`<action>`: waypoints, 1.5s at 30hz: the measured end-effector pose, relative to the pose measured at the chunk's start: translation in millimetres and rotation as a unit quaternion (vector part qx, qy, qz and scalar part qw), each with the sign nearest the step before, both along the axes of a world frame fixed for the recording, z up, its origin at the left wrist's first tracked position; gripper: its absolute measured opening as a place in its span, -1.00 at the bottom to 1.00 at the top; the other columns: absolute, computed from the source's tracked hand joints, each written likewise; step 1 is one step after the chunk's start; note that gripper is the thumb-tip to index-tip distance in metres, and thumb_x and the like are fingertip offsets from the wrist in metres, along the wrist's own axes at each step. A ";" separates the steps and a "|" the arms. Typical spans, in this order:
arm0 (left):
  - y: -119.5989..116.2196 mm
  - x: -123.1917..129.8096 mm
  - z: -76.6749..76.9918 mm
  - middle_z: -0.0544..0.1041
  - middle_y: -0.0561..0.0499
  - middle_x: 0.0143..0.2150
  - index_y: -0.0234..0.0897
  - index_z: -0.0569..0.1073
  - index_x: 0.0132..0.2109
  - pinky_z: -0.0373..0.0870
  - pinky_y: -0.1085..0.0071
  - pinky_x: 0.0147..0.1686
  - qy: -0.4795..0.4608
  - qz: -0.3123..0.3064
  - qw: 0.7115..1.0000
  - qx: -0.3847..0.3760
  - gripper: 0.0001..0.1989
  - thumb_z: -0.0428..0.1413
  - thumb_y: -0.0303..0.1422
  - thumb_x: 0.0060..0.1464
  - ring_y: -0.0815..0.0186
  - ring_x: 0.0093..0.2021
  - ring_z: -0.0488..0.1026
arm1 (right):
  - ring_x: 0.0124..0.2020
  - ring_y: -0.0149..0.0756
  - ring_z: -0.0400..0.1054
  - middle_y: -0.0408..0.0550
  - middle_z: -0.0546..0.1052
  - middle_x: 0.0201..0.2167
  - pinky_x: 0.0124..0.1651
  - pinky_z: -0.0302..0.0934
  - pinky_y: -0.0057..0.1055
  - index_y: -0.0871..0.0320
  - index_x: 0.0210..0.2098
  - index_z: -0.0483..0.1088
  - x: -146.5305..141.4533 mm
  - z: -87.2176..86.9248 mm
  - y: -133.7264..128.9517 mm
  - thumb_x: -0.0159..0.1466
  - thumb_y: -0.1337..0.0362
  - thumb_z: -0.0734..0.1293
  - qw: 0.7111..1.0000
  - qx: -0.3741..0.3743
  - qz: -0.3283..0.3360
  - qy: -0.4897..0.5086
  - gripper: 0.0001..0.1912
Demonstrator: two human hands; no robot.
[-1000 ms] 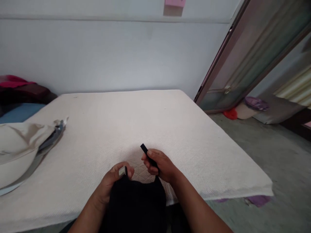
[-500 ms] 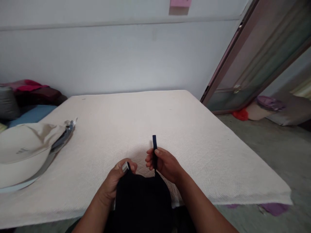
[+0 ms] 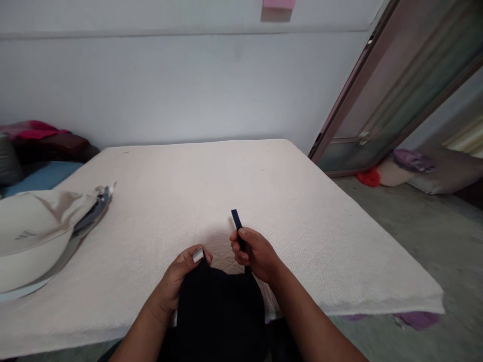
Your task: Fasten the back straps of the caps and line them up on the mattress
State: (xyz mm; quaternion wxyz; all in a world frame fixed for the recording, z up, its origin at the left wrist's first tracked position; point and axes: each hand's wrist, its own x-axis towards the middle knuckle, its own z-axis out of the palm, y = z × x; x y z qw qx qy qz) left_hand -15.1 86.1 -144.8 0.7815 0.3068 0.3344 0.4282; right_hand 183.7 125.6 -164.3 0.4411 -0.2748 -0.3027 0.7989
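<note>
A black cap [image 3: 222,314] is held low in front of me, its back opening toward the table. My left hand [image 3: 181,271] is closed on the cap's left edge, thumb beside a silver metal buckle [image 3: 198,255]. My right hand [image 3: 260,254] pinches the cap's dark strap [image 3: 236,218] between thumb and fingers, and the free end points up and left. The strap is out of the buckle, with a gap between the two hands. The lower part of the cap runs out of the picture.
A white cloth covers the table [image 3: 196,186]. Light-coloured caps [image 3: 37,231] lie stacked at its left edge. Cushions and fabric [image 3: 45,146] are piled behind them. A wall [image 3: 169,85] stands beyond the table, with a sliding door [image 3: 362,115] to the right.
The strap's free end has tipped to the left, and my right fingers have curled in more around it. My left hand has turned the buckle slightly. The view has shifted a little.
</note>
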 end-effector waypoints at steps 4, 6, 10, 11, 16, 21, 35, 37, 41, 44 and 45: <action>-2.9 -2.4 -4.1 0.29 0.09 -0.50 -0.35 0.45 -0.37 0.15 0.57 -0.61 -0.039 -0.008 0.999 0.005 -0.81 0.16 -0.27 0.01 0.51 -0.59 0.23 | -0.69 -0.58 0.07 -0.15 0.34 -0.55 -0.62 -0.11 -0.55 0.25 -0.33 0.38 -0.5 -0.8 -0.1 0.28 0.14 0.19 1.000 -0.009 -0.005 0.005 -0.71; -5.1 -4.7 -8.2 0.29 0.10 -0.50 -0.33 0.46 -0.37 0.15 0.58 -0.61 -0.079 -0.015 0.997 0.014 -0.81 0.17 -0.26 0.01 0.51 -0.59 0.22 | -0.67 -0.54 0.14 -0.13 0.37 -0.53 -0.61 -0.04 -0.53 0.26 -0.31 0.39 -0.3 -1.3 -0.1 0.29 0.15 0.18 1.000 -0.004 0.001 0.012 -0.70; -7.7 -9.1 -14.1 0.26 0.13 -0.52 -0.27 0.47 -0.37 0.16 0.59 -0.62 -0.149 -0.022 0.988 0.037 -0.84 0.17 -0.25 0.02 0.52 -0.61 0.20 | -0.52 -0.38 0.34 -0.02 0.43 -0.44 -0.45 0.18 -0.42 0.28 -0.24 0.40 -0.1 0.0 -0.8 0.32 0.14 0.14 0.999 0.023 0.031 0.038 -0.66; -7.7 -9.9 -14.2 0.24 0.13 -0.53 -0.26 0.47 -0.37 0.16 0.59 -0.62 -0.164 -0.020 0.985 0.040 -0.84 0.15 -0.25 0.03 0.52 -0.61 0.19 | -0.47 -0.34 0.38 0.01 0.44 -0.41 -0.39 0.21 -0.38 0.29 -0.23 0.40 -0.3 1.0 -1.3 0.32 0.14 0.13 0.998 0.026 0.041 0.044 -0.65; -7.7 -12.0 -10.8 0.14 0.15 -0.57 -0.22 0.47 -0.38 0.15 0.58 -0.63 -0.209 -0.019 0.976 0.064 -0.86 0.17 -0.25 0.01 0.50 -0.61 0.11 | -0.27 -0.21 0.43 0.09 0.47 -0.32 -0.13 0.21 -0.22 0.30 -0.19 0.39 -3.0 5.8 -6.5 0.33 0.16 0.14 0.994 0.024 0.089 0.059 -0.66; -7.9 -12.9 -8.9 0.14 0.14 -0.58 -0.22 0.48 -0.39 0.17 0.57 -0.62 -0.210 -0.026 0.975 0.071 -0.85 0.17 -0.23 0.01 0.48 -0.61 0.13 | -0.40 -0.32 0.38 0.04 0.46 -0.40 -0.28 0.20 -0.35 0.30 -0.17 0.38 -4.3 6.1 -10.9 0.30 0.16 0.18 0.988 0.027 0.147 0.034 -0.69; 4.6 -10.7 -4.4 0.35 0.07 -0.45 -0.33 0.47 -0.34 0.16 0.56 -0.58 -0.018 0.005 0.999 0.026 -0.80 0.19 -0.25 -0.03 0.48 -0.55 0.27 | -0.61 -0.52 0.07 -0.20 0.27 -0.58 -0.56 -0.08 -0.54 0.19 -0.31 0.34 18.2 15.4 -4.2 0.26 0.16 0.25 0.996 0.040 -0.023 -0.073 -0.79; 7.0 -8.5 -3.4 0.35 0.05 -0.44 -0.33 0.47 -0.34 0.15 0.54 -0.57 -0.002 0.007 0.999 0.035 -0.76 0.19 -0.22 -0.05 0.46 -0.54 0.27 | -0.59 -0.51 0.09 -0.19 0.27 -0.58 -0.54 -0.04 -0.55 0.19 -0.32 0.34 20.7 20.8 -5.8 0.26 0.16 0.24 0.996 0.040 -0.047 -0.060 -0.79; 11.3 -6.8 -1.3 0.36 0.04 -0.41 -0.33 0.47 -0.34 0.17 0.51 -0.53 0.001 0.026 0.997 0.068 -0.72 0.21 -0.17 -0.10 0.43 -0.51 0.27 | -0.60 -0.50 0.11 -0.19 0.27 -0.58 -0.55 -0.03 -0.54 0.18 -0.32 0.34 13.1 46.8 -3.7 0.26 0.16 0.24 0.995 0.069 -0.050 -0.047 -0.80; 11.7 -5.4 1.7 0.34 0.07 -0.42 -0.31 0.46 -0.36 0.16 0.52 -0.54 -0.017 0.037 0.997 0.070 -0.75 0.20 -0.19 -0.08 0.44 -0.52 0.26 | -0.64 -0.51 0.08 -0.21 0.26 -0.60 -0.58 -0.04 -0.54 0.16 -0.31 0.33 4.0 68.7 2.5 0.27 0.16 0.23 0.994 0.103 -0.026 -0.032 -0.81; 11.2 -4.7 2.4 0.33 0.08 -0.43 -0.30 0.46 -0.37 0.15 0.52 -0.54 -0.029 0.040 0.997 0.067 -0.76 0.20 -0.20 -0.08 0.45 -0.53 0.25 | -0.65 -0.51 0.07 -0.21 0.26 -0.60 -0.58 -0.05 -0.54 0.16 -0.30 0.33 2.3 72.7 4.2 0.26 0.16 0.23 0.993 0.113 -0.020 -0.031 -0.81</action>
